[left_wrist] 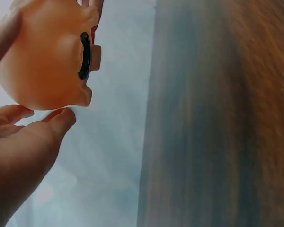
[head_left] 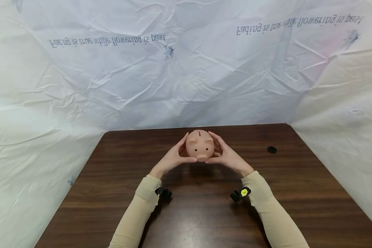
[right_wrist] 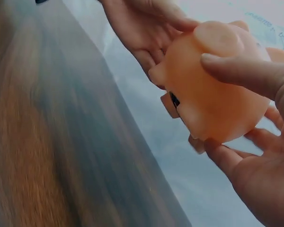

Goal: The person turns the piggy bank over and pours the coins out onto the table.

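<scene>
A pink piggy bank [head_left: 200, 146] is held up over the table, its face and the coin slot on its top showing in the head view. My left hand [head_left: 173, 159] grips one side of it, thumb near the snout. On the other side my right hand [head_left: 230, 159] grips it in the same way. Between the stubby feet on the belly, a dark-rimmed round opening [left_wrist: 85, 56] shows in the left wrist view. The right wrist view has the piggy bank [right_wrist: 217, 90] tilted, its snout near the right thumb.
A small black round disc [head_left: 272, 150] lies toward the right rear of the dark wooden table [head_left: 136, 148]. White printed sheeting [head_left: 186, 86] hangs behind the table and along both sides. Each wrist carries a small black camera.
</scene>
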A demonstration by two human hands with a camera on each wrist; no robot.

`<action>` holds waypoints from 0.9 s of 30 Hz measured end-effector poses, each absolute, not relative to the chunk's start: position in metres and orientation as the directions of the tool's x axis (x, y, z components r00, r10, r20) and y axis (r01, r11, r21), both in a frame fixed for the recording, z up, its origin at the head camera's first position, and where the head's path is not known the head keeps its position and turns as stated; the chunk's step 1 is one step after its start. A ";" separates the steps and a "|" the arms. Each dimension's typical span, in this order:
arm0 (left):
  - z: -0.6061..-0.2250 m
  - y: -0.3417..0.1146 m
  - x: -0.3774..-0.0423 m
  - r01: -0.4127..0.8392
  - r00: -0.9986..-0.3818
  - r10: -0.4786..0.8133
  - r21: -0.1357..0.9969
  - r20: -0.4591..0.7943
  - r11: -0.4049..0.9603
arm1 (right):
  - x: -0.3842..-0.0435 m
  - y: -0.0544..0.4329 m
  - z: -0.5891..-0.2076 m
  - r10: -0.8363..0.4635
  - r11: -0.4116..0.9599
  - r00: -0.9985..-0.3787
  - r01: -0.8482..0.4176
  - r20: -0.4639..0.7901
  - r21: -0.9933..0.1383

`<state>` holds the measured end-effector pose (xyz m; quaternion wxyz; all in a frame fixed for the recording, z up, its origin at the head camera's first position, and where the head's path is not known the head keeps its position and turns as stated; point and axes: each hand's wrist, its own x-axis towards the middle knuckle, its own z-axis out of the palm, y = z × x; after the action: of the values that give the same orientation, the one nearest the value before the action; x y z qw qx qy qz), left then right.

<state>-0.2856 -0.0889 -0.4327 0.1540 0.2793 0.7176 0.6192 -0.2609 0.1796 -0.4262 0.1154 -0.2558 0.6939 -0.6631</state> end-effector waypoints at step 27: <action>-0.446 -0.087 -0.293 0.321 -0.768 0.602 0.945 0.218 0.067 | -0.269 0.179 -0.442 -0.502 0.088 -0.824 -0.350 0.262 -0.933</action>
<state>-0.2928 -0.0870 -0.4456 0.1165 0.3202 0.7211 0.6033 -0.2686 0.1791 -0.4422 0.0623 -0.2897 0.7350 -0.6099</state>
